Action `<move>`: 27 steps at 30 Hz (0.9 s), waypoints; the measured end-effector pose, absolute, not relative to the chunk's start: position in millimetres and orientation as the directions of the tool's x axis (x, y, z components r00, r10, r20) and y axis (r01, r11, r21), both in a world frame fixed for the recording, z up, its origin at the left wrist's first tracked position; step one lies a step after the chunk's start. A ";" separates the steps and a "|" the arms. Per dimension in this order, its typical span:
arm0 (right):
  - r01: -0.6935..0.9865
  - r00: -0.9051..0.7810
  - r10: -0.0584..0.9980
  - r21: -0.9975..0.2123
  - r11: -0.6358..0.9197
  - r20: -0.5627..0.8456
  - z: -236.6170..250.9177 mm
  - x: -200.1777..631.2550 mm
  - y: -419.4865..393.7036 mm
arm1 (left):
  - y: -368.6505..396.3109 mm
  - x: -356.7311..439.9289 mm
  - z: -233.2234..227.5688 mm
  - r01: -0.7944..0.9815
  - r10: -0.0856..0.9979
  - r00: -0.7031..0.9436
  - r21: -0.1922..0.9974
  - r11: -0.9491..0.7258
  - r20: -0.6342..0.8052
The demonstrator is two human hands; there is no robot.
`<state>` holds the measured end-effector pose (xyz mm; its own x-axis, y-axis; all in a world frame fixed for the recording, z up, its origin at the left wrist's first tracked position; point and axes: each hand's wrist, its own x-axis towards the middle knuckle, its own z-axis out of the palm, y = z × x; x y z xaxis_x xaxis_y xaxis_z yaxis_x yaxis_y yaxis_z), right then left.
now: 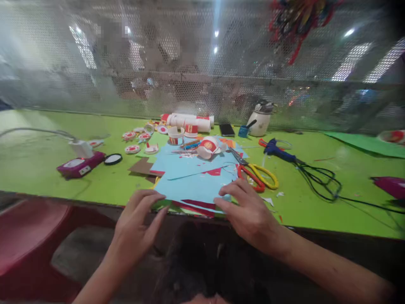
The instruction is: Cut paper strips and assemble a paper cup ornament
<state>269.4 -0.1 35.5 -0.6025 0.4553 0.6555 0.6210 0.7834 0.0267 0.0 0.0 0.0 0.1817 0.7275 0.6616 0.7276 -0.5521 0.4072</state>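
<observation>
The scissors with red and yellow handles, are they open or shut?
Open: the red-and-yellow-handled scissors lie flat on the green table, handles spread apart.

Green table (47, 169): blue paper sheets (193, 177), scissors (257, 174), glue gun (278, 150), paper cups (190, 122), phone (227, 129).

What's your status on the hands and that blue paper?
Left hand open, fingertips at blue paper near edge. Right hand flat, pressing its right corner. Scissors lie just right of the paper, apart from the hand.
</observation>
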 end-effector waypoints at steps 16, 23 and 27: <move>0.656 -0.370 0.621 -0.279 0.701 0.691 10.5 304.5 -45.0 | -16.4 20.8 -6.4 0.630 0.569 0.233 0.324 -0.706 0.789; 0.673 -0.175 0.642 -0.385 0.631 0.746 14.0 306.5 -52.8 | -20.8 36.5 6.7 0.589 0.556 0.073 0.414 -0.694 0.828; 0.707 -0.087 0.606 -0.380 0.596 0.790 16.8 310.1 -58.6 | -18.0 47.7 15.4 0.524 0.506 0.065 0.403 -0.751 0.860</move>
